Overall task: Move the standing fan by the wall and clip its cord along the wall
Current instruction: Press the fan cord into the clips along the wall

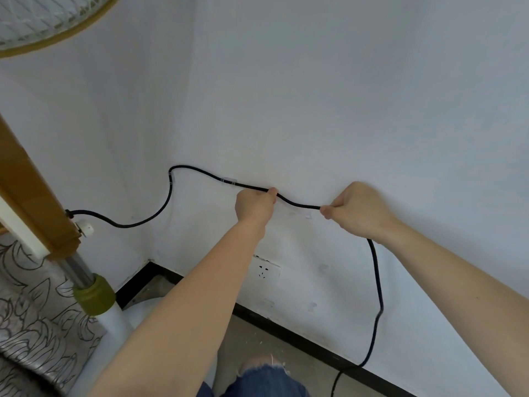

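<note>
Left hand (255, 204) and right hand (359, 209) both closed on the black fan cord (299, 204), taut between them against the wall (315, 96).

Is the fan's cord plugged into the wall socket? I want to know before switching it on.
No: the wall socket shows bare holes, while the black cord hangs from the right hand down to the floor.

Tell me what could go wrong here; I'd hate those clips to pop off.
Both hands, left hand and right hand, hold the cord taut, so a tug may peel the nearest clip off the wall. The slack hanging below the right hand trails onto the floor and could snag a foot.
</note>
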`<state>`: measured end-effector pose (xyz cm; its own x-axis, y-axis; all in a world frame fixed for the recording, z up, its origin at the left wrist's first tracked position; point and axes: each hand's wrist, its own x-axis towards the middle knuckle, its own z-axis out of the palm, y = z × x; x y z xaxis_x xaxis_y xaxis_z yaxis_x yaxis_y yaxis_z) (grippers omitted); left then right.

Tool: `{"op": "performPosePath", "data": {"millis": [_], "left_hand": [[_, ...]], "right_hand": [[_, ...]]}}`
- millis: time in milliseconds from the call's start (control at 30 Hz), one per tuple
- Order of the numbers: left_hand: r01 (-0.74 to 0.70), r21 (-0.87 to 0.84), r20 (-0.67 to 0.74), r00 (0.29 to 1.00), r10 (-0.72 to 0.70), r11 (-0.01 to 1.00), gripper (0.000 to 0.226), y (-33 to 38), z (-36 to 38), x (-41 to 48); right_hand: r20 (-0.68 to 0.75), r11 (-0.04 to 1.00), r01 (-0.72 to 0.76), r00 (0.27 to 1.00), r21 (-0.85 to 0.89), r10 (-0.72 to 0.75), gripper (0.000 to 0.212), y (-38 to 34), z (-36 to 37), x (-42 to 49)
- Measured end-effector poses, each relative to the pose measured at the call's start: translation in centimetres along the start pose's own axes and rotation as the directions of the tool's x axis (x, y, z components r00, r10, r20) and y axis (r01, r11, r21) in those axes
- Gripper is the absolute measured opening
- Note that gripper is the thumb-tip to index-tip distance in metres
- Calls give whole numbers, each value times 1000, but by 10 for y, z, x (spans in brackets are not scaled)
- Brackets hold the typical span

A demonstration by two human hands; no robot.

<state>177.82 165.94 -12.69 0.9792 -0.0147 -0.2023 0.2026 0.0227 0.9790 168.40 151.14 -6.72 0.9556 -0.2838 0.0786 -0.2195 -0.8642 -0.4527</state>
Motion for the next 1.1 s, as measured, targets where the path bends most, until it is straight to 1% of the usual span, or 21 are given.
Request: {"op": "performPosePath", "data": {"millis": [67,167,267,367,467,533,600,767,900,1033,1100], "left_hand": [[-5,11,48,999,4,1000,28,-2,-2,-2],[37,8,171,985,-38,999,22,-5,0,-10],[72,-24,162,984,-67,997,21,-12,6,-13],[77,-23,128,989,-73,997,24,-16,9,-13],[81,-8,111,991,-80,997,22,-22,9,-13],[94,-15,104,990,-92,995,12,-25,9,-13],[101,-22,88,991,-99,995,8,-28,9,-14],[134,-62,82,988,-128,989,14,-34,5,-15],[166,-34,93,982,-162,986,23,-33,5,-17],[191,-36,125,975,-185,981,22,-27,10,-20],[196,-40,125,974,-190,980,23,-25,11,-21]], "right_hand": [[-47,997,38,998,-74,-41,52,-5,6,-2],[-81,993,41,995,-110,-50,52,-6,13,-3],[-60,992,51,996,-117,-58,53,-5,18,-7],[17,997,50,999,-54,-49,49,1,20,-10],[64,995,16,998,98,-23,19,10,13,-14],[57,992,-1,998,130,-6,25,13,10,-16],[47,996,28,998,83,-32,26,10,9,-17],[36,988,106,994,-112,-102,27,-5,19,-18],[25,975,93,996,-203,-90,24,-14,20,-16],[28,955,90,996,-283,-85,9,-23,19,-16],[28,951,96,995,-295,-91,12,-25,20,-16]]}}
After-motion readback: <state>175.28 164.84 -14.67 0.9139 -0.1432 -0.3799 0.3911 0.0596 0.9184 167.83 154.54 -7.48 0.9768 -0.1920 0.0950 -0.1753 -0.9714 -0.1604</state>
